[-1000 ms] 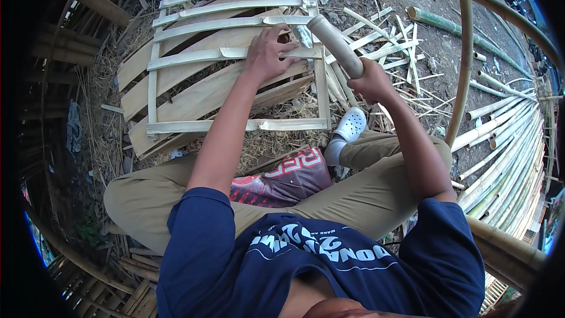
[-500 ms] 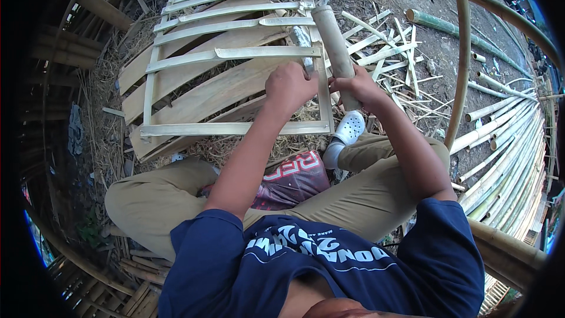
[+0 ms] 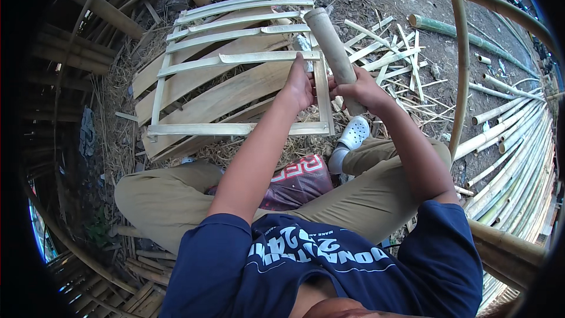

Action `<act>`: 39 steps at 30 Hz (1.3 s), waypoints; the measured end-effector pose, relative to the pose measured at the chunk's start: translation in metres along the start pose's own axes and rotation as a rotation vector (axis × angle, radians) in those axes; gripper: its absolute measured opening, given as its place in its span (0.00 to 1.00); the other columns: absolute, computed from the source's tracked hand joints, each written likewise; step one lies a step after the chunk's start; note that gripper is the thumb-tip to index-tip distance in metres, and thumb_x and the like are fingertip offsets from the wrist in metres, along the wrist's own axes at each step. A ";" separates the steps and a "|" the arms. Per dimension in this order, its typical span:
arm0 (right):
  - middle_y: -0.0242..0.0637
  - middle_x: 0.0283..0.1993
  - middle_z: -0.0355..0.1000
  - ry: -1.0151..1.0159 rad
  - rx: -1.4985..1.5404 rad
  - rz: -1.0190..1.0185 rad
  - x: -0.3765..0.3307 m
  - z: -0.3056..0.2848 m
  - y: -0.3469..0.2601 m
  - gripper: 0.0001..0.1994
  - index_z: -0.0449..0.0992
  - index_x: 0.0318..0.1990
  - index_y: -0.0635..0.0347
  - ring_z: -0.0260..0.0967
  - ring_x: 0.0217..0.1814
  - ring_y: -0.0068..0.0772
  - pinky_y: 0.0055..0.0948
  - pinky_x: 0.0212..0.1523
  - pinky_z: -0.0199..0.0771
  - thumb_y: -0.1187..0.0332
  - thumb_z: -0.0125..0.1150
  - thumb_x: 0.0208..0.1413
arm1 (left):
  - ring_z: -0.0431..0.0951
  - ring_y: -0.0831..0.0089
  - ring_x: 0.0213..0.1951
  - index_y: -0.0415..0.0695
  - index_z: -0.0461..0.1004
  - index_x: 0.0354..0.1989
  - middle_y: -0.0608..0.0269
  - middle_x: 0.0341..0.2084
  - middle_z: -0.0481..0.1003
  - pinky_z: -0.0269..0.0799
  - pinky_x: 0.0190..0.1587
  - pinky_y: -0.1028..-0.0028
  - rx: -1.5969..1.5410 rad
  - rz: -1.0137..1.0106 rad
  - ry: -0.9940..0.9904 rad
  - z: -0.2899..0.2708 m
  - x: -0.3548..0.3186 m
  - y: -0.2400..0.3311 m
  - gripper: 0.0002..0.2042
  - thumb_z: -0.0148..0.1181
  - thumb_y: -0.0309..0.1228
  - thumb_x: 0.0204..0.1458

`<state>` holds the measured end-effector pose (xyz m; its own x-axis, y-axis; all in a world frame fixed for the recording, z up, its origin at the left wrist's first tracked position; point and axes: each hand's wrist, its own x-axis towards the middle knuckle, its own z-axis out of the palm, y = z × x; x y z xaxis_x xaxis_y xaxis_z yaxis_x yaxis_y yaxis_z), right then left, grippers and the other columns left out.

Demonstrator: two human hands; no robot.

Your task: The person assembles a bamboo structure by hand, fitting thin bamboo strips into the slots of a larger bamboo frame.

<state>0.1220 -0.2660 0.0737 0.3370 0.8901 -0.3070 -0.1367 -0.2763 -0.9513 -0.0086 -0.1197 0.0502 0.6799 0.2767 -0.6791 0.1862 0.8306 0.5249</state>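
The right hand (image 3: 365, 90) was closed around the lower part of a thick wooden club (image 3: 329, 38), whose far end leaned away and to the left while its butt showed below the fist. Just beside it, the left hand (image 3: 300, 85) was turned palm toward the right, half curled, its thumb pointing up near a slat. Its fingertips reached to the frame's right-hand rail and were hard to make out there; whether they had hold of anything could not be told. Both forearms reached forward over the lap, elbows bent.

The slatted frame (image 3: 235, 129) lay in front of the person, left of the club, its pale strips running crosswise. Wide boards (image 3: 229, 91) sat under it, partly hidden by the slats and the left arm. A pale crumpled thing (image 3: 302, 43) showed between slats near the rail, too covered to identify.

Below, the left forearm and a leg partly hid a dark printed cloth (image 3: 300, 185). Right of the club, thin split strips (image 3: 406, 56) lay crisscrossed; farther right, bamboo poles (image 3: 512, 153) ran into the dark fisheye rim.
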 end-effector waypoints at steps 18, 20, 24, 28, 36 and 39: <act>0.48 0.33 0.81 0.162 -0.946 0.028 -0.011 -0.046 -0.032 0.24 0.79 0.50 0.68 0.82 0.30 0.40 0.40 0.34 0.83 0.68 0.71 0.43 | 0.88 0.53 0.45 0.29 0.70 0.59 0.42 0.43 0.83 0.89 0.48 0.55 0.175 0.162 -0.013 -0.029 0.036 -0.006 0.40 0.27 0.61 0.74; 0.53 0.36 0.81 0.195 -1.145 -0.093 -0.007 -0.045 -0.024 0.24 0.80 0.49 0.68 0.83 0.39 0.53 0.45 0.46 0.83 0.67 0.72 0.41 | 0.86 0.54 0.50 0.32 0.69 0.61 0.43 0.49 0.81 0.87 0.54 0.54 0.200 0.078 -0.232 -0.038 0.037 -0.007 0.30 0.35 0.52 0.77; 0.55 0.39 0.82 0.157 -1.189 0.027 -0.005 -0.040 -0.025 0.22 0.81 0.47 0.65 0.81 0.46 0.59 0.48 0.52 0.80 0.67 0.73 0.40 | 0.85 0.53 0.51 0.34 0.70 0.59 0.43 0.51 0.80 0.87 0.54 0.56 0.287 0.074 -0.201 -0.034 0.022 -0.018 0.19 0.44 0.39 0.77; 0.54 0.39 0.81 0.145 -1.246 0.015 -0.004 -0.039 -0.027 0.20 0.80 0.43 0.65 0.81 0.44 0.59 0.48 0.49 0.81 0.68 0.72 0.40 | 0.85 0.56 0.44 0.34 0.67 0.55 0.50 0.41 0.78 0.88 0.48 0.55 0.264 0.079 -0.147 -0.019 0.014 -0.030 0.13 0.48 0.33 0.75; 0.50 0.35 0.81 0.416 -0.794 -0.245 -0.034 -0.032 -0.111 0.20 0.79 0.50 0.69 0.82 0.37 0.42 0.43 0.42 0.81 0.73 0.69 0.47 | 0.76 0.68 0.31 0.40 0.68 0.50 0.63 0.32 0.72 0.80 0.35 0.61 0.300 0.148 -0.056 -0.014 0.015 -0.043 0.07 0.47 0.30 0.75; 0.55 0.42 0.82 0.117 -1.430 0.101 -0.015 -0.037 -0.063 0.20 0.80 0.49 0.65 0.83 0.44 0.59 0.51 0.52 0.84 0.71 0.66 0.46 | 0.76 0.69 0.30 0.39 0.68 0.50 0.63 0.33 0.73 0.81 0.35 0.62 0.354 0.207 -0.144 -0.015 0.018 -0.045 0.04 0.50 0.26 0.73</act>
<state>0.1596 -0.2755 0.1368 0.4654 0.8300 -0.3074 0.8473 -0.5182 -0.1166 -0.0154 -0.1451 0.0067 0.8160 0.3286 -0.4757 0.2504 0.5407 0.8031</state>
